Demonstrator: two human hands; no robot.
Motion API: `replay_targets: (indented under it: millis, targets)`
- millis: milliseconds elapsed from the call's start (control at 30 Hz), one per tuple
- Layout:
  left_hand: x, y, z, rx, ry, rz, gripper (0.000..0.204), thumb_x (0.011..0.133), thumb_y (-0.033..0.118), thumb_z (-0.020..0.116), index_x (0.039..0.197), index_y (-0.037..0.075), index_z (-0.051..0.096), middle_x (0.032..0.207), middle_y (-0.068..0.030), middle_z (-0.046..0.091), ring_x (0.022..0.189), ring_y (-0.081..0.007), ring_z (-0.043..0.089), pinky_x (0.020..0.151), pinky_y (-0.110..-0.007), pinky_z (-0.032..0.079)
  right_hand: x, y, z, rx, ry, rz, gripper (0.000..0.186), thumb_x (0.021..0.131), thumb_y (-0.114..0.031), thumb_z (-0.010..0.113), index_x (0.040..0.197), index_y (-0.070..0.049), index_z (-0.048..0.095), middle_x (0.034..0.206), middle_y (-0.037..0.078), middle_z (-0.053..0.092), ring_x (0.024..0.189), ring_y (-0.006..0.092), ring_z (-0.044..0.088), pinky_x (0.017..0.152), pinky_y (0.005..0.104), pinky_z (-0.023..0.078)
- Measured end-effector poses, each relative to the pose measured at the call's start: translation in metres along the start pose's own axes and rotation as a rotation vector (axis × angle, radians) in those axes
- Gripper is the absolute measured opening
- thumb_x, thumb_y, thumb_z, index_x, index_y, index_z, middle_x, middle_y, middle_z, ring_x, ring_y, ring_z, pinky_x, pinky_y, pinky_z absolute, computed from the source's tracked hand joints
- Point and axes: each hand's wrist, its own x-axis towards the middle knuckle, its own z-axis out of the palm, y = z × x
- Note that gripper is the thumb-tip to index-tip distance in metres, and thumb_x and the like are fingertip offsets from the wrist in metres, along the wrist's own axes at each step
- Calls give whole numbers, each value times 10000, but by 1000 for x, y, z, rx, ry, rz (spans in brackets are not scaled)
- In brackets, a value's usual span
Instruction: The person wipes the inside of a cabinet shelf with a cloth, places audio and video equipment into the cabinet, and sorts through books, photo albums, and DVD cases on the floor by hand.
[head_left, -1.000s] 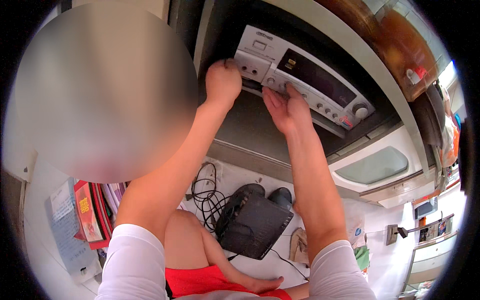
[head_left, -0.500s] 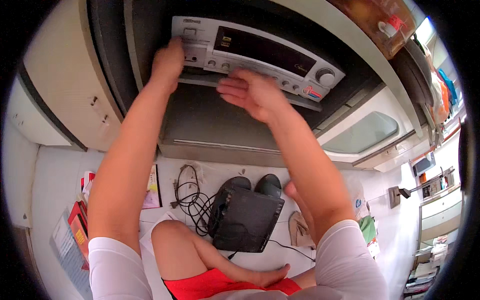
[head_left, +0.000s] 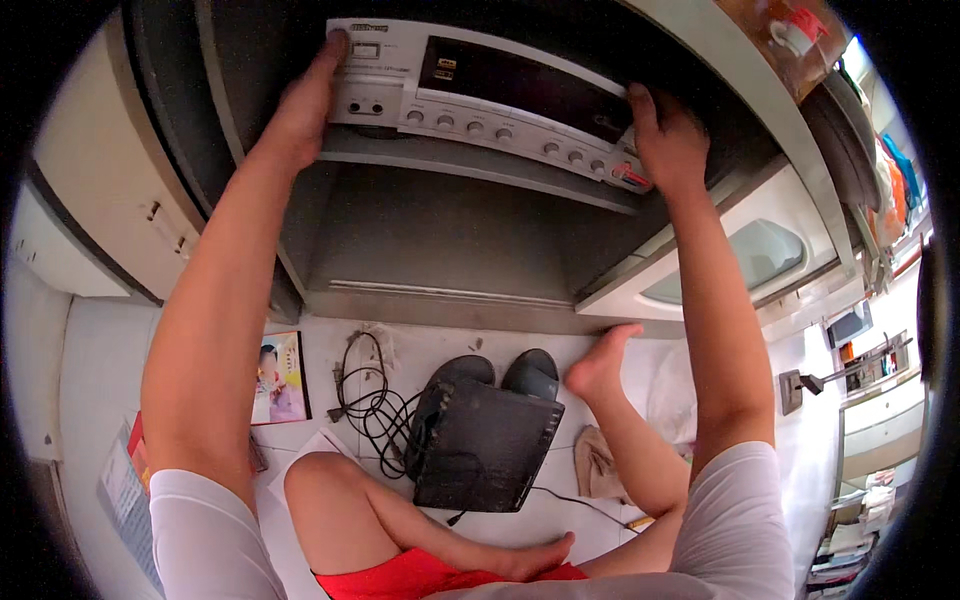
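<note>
A silver amplifier [head_left: 490,108] with a dark display strip and a row of small knobs sits in the upper opening of a dark cabinet [head_left: 440,240]. My left hand [head_left: 308,108] grips its left end, with the thumb up by the front corner. At the other end my right hand [head_left: 675,145] is closed around the edge, thumb on the front and covering the area of the big dial. The fingers of both hands are partly hidden behind the sides. Under the amplifier runs a shelf board [head_left: 480,170].
On the white floor lie a black flat box [head_left: 490,450], dark shoes [head_left: 530,373], a coiled black cable [head_left: 375,400] and a colourful booklet [head_left: 280,378]. A brown cloth [head_left: 597,462] is near my bent legs. A cabinet door with a glass pane [head_left: 765,262] stands at the right.
My right hand has moved from below the amplifier's middle to its right end and taken hold there. The left hand now grips the left end. The amplifier appears slightly higher and further left in view.
</note>
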Motion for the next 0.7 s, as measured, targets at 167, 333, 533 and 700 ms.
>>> replay_targets:
  millis: [167, 333, 533, 700]
  targets:
    - [2, -7, 4, 128, 110, -26, 990, 930, 778, 484, 1590, 52, 347, 1644, -209, 312, 1517, -346, 273, 1241, -459, 142, 3, -4, 17, -77, 292, -117, 492, 1008, -498, 498, 1022, -58, 718, 1001, 243, 687, 939, 469, 652, 833, 542, 502]
    - [-3, -2, 10, 245, 60, 3, 1054, 917, 828, 430, 1579, 12, 347, 1606, -241, 365, 1496, -364, 313, 1229, -469, 193, 4, -6, 16, -97, 297, -141, 475, 1004, -480, 514, 1057, -49, 705, 1008, 244, 682, 935, 471, 648, 839, 554, 504]
    - [-13, -1, 4, 359, 53, 18, 1087, 912, 853, 383, 1558, -21, 370, 1569, -252, 420, 1471, -364, 367, 1200, -461, 270, -4, -12, 10, -171, 249, -149, 513, 1008, -492, 499, 1139, -30, 677, 1057, 288, 662, 975, 493, 634, 863, 586, 492]
    - [11, -17, -14, 305, 79, -38, 1074, 904, 839, 427, 1507, -49, 445, 1539, -266, 458, 1444, -372, 410, 1180, -457, 308, -14, -10, 7, -157, 394, -145, 714, 1002, -600, 444, 1325, 18, 595, 1295, 351, 578, 1206, 520, 550, 1070, 615, 403]
